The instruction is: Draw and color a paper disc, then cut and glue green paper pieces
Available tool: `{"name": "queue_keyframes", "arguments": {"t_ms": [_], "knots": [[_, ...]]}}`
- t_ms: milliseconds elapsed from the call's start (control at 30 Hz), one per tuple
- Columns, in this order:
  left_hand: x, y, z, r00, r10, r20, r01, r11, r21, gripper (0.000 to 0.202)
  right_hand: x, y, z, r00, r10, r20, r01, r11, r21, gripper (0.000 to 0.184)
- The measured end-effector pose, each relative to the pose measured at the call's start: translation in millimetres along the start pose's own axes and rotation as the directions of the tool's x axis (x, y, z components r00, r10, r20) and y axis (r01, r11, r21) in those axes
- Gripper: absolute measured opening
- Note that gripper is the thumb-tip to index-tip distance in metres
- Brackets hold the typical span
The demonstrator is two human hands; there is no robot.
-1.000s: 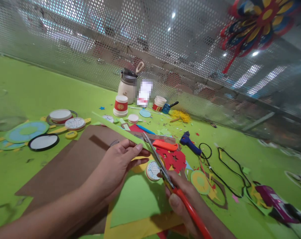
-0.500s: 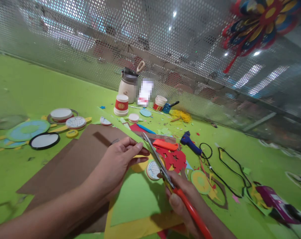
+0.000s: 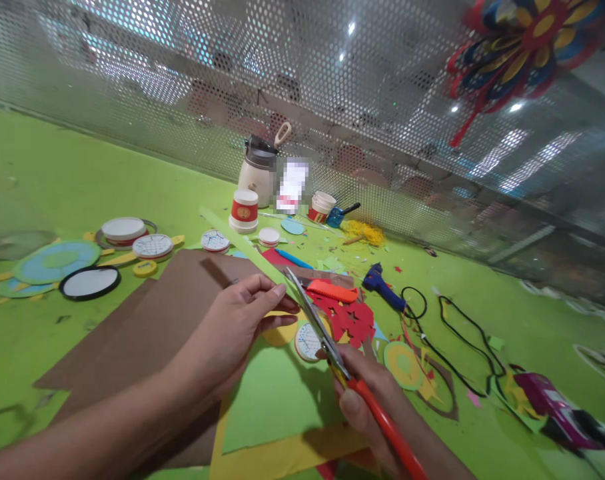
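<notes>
Pinched between thumb and fingertips of the left hand [image 3: 232, 330] was a long pale-green strip [image 3: 242, 250], held raised above a brown sheet [image 3: 147, 320]. The right hand [image 3: 377, 407] was closed around red-handled scissors [image 3: 327, 340] — blades close together, tips meeting the strip just beside the left fingertips. Over the last second the strip's far end had lifted and swung rightward, uncovering a small clock-face disc [image 3: 215, 240] — the scissors had barely shifted, so the cut looked little advanced.
</notes>
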State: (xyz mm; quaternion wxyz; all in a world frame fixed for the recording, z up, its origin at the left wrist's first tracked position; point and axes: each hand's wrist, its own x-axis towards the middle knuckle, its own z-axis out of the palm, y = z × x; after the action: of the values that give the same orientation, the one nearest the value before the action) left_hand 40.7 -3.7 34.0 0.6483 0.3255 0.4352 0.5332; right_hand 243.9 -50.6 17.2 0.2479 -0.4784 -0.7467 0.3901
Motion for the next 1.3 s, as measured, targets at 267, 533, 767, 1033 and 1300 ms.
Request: {"name": "queue_keyframes", "arguments": {"t_ms": [267,533,767,1033,1300], "knots": [[-0.9,0.6,1.4,1.0,-0.003,-0.007,0.004,1.0,0.016,0.013,-0.4,-5.2,-0.4,1.0,-0.021,-0.012,0.021,1.0,-0.02,0.067],[1.0,-1.9,-3.5,1.0,0.001,0.023,-0.002,0.999,0.042,0.015,-0.4,-4.2,-1.6,1.0,-0.019,0.012,0.019,1.0,0.02,0.067],[5.3,-3.6,-4.9,1.0,0.005,0.025,-0.007,0.998,0.058,0.016,-1.0,-2.2,-2.9,0.999,-0.027,0.038,0.026,0.998,0.05,0.066],[4.1,-4.0,-4.4,1.0,0.001,0.017,-0.002,0.999,0.051,0.017,-0.6,0.7,-2.0,0.999,-0.027,0.03,0.026,0.999,0.024,0.069],[6.4,-5.7,-6.7,0.999,0.042,0.027,-0.043,0.997,0.063,0.018,-1.0,-3.9,-1.1,1.0,-0.011,0.022,0.009,0.996,0.09,0.066]]}}
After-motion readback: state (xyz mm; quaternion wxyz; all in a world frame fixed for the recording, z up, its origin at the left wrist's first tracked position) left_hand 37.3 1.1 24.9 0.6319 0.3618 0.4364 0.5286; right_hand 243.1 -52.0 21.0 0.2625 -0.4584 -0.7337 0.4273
